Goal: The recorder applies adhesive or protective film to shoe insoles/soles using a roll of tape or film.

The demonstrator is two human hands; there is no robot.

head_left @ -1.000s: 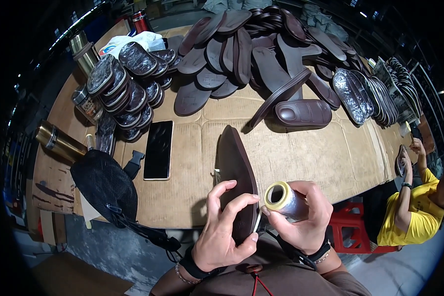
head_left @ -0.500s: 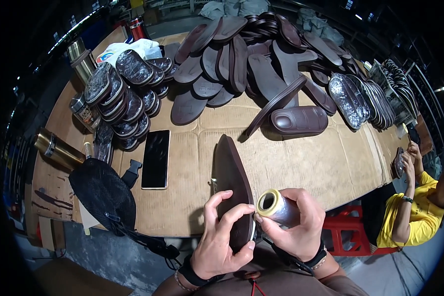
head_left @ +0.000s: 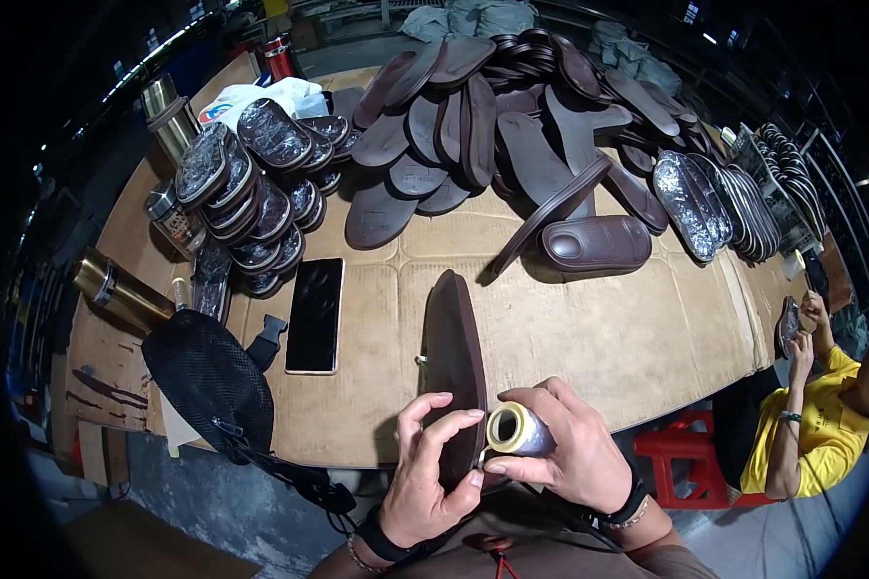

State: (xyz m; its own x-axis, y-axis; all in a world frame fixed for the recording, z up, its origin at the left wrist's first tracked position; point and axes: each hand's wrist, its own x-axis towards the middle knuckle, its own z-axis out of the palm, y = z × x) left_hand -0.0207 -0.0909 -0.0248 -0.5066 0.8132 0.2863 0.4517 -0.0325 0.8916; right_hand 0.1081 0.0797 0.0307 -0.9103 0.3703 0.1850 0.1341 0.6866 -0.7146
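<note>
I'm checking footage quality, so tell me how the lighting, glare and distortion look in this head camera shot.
Head view: strong fisheye bend, the cardboard-covered table curving toward a black rim. Light from above is even. Glare sits on the plastic-wrapped soles and the phone. The left hand, right hand, brown sole and film roll look sharp; the far background is dark.

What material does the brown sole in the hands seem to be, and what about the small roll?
The brown sole looks like moulded rubber or foam, matte and even in colour, though the picture cannot settle which. The small roll in the right hand seems to be clear plastic film on a core: it shines silvery.
</note>
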